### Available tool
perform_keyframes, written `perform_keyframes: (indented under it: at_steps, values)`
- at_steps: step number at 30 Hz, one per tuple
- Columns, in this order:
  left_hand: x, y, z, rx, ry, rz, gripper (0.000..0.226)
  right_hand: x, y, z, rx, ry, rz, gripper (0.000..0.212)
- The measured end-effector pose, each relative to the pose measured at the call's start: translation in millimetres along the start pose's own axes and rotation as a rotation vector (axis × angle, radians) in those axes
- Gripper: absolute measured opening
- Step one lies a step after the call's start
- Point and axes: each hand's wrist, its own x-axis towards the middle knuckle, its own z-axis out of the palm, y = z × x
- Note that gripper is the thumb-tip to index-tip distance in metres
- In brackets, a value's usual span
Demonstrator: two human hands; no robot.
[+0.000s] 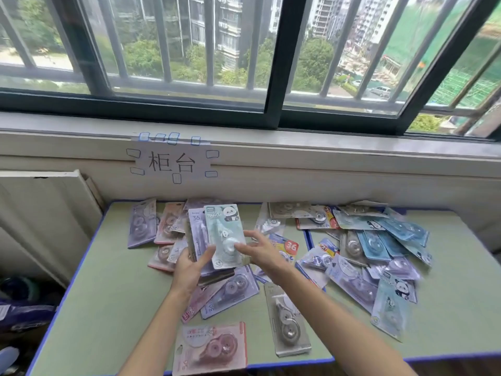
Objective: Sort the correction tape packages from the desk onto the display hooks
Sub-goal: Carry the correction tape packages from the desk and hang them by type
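Observation:
Many correction tape packages lie scattered on the green desk [113,308]. My left hand [189,270] grips a small stack of packages held upright, with a mint green panda package [223,226] in front and a purple one [196,229] behind it. My right hand [260,249] touches the right edge of the mint package with thumb and fingertips. A pink package [211,346] and a grey one [287,321] lie at the desk's near edge. Blue packages [379,240] pile up at the right. No display hooks are in view.
A paper sign [172,162] with handwritten characters is taped to the wall under the window sill. A white panel [46,213] leans at the left of the desk. The barred window [244,63] fills the top. Dark bags [21,313] lie on the floor at the left.

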Motion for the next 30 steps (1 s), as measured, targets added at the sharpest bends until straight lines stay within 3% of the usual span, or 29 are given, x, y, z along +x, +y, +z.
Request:
perform_keyframes:
  at_steps: [7, 11, 15, 22, 24, 28, 30]
  values:
    - [4.1, -5.6, 7.5, -0.004, -0.010, -0.009, 0.048, 0.7, 0.7, -4.3, -0.224, 0.077, -0.040, 0.043]
    - [4.5, -7.5, 5.6, -0.020, -0.011, -0.015, 0.052, 19.7, 25.3, -33.5, -0.368, 0.406, 0.189, 0.027]
    - [1.5, -8.0, 7.8, -0.039, 0.018, -0.013, 0.038, 36.2, 50.9, -54.7, -0.430, 0.527, 0.577, 0.076]
    - [-1.6, -7.7, 23.7, -0.028, 0.093, 0.008, 0.033, 54.5, 59.0, -65.6, -0.319, 0.546, 0.680, 0.083]
    - [-0.9, -8.7, 28.2, -0.044, 0.098, -0.002, 0.044, 57.7, 60.0, -69.5, -0.276, 0.522, 0.702, 0.089]
    - [1.8, -10.6, 40.2, -0.049, 0.115, -0.036, 0.100, 66.2, 79.3, -79.8, -0.211, 0.411, 0.583, 0.077]
    - [2.1, -9.9, 52.0, -0.039, 0.114, -0.057, 0.107, 72.7, 93.1, -91.4, -0.082, 0.383, 0.493, 0.078]
